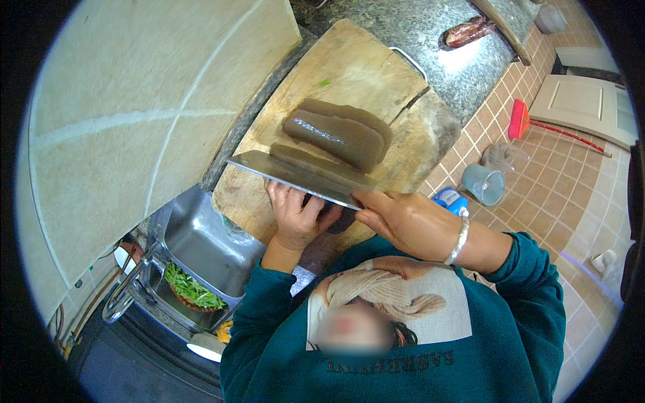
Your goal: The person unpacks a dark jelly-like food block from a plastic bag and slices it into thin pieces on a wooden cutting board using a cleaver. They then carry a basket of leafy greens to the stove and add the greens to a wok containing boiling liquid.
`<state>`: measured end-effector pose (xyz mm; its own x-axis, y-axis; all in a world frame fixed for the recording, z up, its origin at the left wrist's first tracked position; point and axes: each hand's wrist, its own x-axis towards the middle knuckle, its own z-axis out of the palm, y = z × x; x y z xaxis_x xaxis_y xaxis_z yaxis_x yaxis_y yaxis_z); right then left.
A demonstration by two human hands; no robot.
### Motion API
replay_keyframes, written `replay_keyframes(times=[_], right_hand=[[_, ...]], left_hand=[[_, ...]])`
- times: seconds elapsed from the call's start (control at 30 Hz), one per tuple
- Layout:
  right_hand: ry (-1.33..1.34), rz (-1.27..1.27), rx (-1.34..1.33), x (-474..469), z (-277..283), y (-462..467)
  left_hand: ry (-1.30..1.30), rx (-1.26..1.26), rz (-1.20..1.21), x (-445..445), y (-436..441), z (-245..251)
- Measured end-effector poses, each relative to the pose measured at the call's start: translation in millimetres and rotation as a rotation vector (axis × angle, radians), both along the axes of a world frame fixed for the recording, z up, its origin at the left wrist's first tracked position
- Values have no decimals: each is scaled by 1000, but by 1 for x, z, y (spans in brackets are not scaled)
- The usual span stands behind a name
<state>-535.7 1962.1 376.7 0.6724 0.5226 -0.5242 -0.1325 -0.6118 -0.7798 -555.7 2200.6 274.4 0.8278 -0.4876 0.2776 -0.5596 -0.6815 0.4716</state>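
Observation:
My right hand grips the handle end of a wide cleaver, whose blade lies across a wooden cutting board. My left hand is right below the blade, fingers curled over a dark brown gelatinous block that is mostly hidden by the hands and the blade. Beyond the blade lies a long cut slab of the same brown stuff, its near edge behind the cleaver. Farther up the board, thick glossy brown slabs lie overlapping.
A steel sink is at left, with leafy greens in a basket beside the faucet. Cured meat and a wooden stick lie on the stone counter. A bucket and a broom are on the floor.

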Motion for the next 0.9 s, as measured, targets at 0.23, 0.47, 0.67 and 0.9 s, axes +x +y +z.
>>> replay_keyframes(times=[0.23, 0.47, 0.67, 0.9], right_hand=[[-120, -43, -2, 4, -29, 27], [17, 5, -10, 0, 15, -4], [-104, -40, 2, -37, 26, -49], [-151, -75, 22, -52, -22, -49]], left_hand=[[-50, 6, -34, 1, 1, 2], [-20, 24, 18, 1, 0, -1], [16, 2, -12, 3, 2, 2], [-87, 1, 38, 4, -6, -6]])
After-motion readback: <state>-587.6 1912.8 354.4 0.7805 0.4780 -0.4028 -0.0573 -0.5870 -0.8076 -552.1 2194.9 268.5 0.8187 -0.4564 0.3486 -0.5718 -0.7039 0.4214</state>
